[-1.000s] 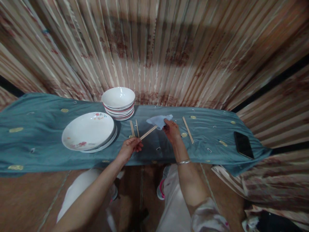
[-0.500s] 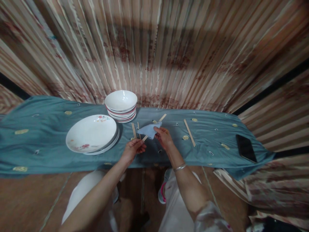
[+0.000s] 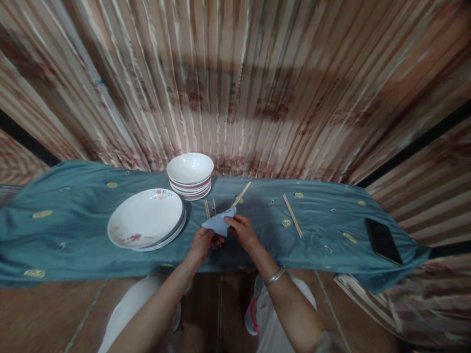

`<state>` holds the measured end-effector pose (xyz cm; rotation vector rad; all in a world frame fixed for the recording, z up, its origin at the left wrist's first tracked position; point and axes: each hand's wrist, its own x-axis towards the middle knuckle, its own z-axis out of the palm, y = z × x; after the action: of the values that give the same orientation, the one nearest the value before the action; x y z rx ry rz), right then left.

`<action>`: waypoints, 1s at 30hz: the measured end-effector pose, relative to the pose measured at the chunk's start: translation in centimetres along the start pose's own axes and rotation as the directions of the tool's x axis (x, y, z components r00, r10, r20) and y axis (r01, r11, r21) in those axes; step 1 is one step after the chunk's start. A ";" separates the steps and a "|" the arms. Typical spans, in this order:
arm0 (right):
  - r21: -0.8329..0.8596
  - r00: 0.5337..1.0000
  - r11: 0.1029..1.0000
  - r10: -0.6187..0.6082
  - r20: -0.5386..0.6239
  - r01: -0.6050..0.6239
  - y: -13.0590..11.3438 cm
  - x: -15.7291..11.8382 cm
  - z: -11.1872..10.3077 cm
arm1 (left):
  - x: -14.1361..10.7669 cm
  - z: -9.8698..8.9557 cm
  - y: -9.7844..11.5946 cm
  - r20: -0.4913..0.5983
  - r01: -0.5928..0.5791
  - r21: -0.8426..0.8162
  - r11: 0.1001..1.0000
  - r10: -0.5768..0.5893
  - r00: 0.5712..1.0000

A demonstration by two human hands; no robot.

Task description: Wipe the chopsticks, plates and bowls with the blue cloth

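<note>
A pair of light wooden chopsticks (image 3: 241,194) slants up to the right over the table. My left hand (image 3: 203,242) is closed on their lower end, which the cloth and fingers hide. Wrapped around the chopsticks is a pale blue cloth (image 3: 220,223), pinched in the fingers of my right hand (image 3: 240,229). Other chopsticks (image 3: 207,209) lie just behind the cloth, partly covered by it. One more pair of chopsticks (image 3: 293,215) rests on the tablecloth to the right.
Left of my hands is a stack of large white plates (image 3: 145,218) with floral rims. Behind it stands a stack of white bowls (image 3: 190,169). A black phone (image 3: 382,240) lies at the right end of the teal tablecloth (image 3: 265,255). Pleated curtains (image 3: 235,98) hang along the back.
My right hand has slid the cloth down the chopsticks toward my left hand, baring more of their upper end. The whole view has shifted slightly, with the table lower in it.
</note>
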<state>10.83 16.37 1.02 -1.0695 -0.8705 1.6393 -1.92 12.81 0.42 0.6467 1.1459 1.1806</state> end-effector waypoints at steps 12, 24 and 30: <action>0.072 0.997 0.997 -0.028 -0.076 0.033 -0.9 0.9 -0.9 | 0.2 0.9 0.7 0.053 0.026 0.019 0.999 -0.027 0.998; 0.200 0.981 0.975 -0.057 -0.184 0.094 -3.1 1.7 -2.6 | 0.3 0.8 0.6 0.076 0.061 0.033 0.998 -0.063 0.995; 0.242 0.979 0.965 -0.052 -0.195 0.100 -3.4 1.7 -2.5 | 0.5 0.8 0.4 0.066 0.066 0.036 0.997 -0.068 0.996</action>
<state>14.03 19.17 2.79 -0.9812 -0.5566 1.5107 -1.36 13.58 0.88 0.6639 1.1248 1.0771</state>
